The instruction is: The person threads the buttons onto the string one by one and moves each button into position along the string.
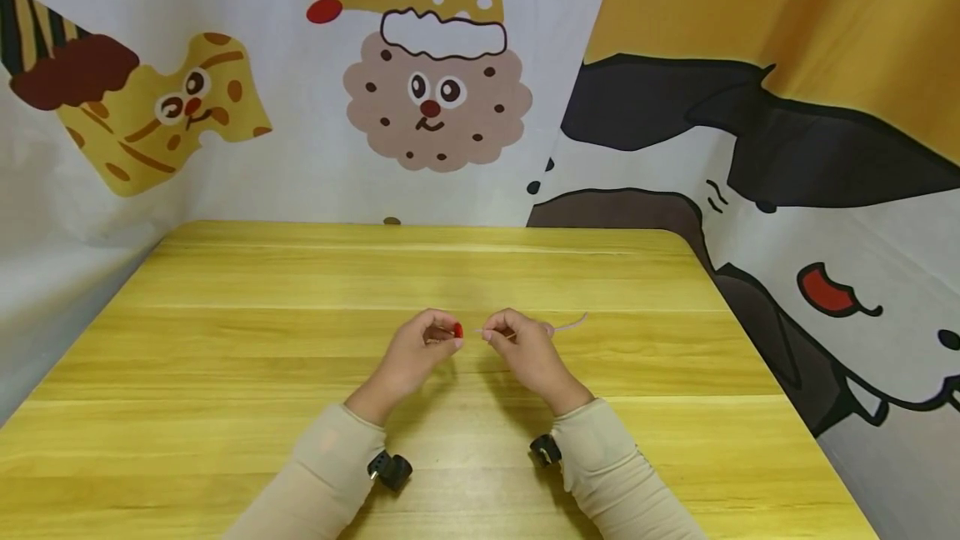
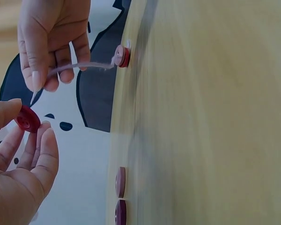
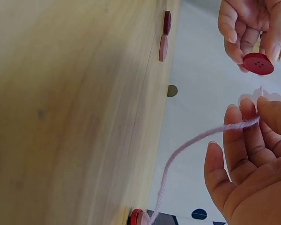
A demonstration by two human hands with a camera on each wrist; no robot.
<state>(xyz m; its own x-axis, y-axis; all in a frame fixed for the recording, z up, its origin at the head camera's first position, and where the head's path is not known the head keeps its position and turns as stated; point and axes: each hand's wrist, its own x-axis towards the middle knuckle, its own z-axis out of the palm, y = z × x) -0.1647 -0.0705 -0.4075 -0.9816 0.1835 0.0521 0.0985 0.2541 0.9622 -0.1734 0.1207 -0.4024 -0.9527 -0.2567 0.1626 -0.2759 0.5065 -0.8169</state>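
Note:
My left hand (image 1: pixel 444 337) pinches a red four-hole button (image 1: pixel 457 330) between thumb and fingertips, held just above the yellow table (image 1: pixel 300 340). In the right wrist view the button (image 3: pixel 257 63) faces the camera. My right hand (image 1: pixel 497 333) pinches a length of pink yarn (image 3: pixel 201 140) near its end, where a thin needle tip (image 3: pixel 261 89) sticks out towards the button. A small gap separates needle and button. The yarn (image 2: pixel 79 66) trails to a red and a pink button (image 2: pixel 122 56) lying on the table.
Two more buttons, one pink (image 2: pixel 120 182) and one dark red (image 2: pixel 120 213), lie flat on the table beside my left hand. Cartoon-printed cloth (image 1: pixel 427 90) hangs behind and to the right of the table.

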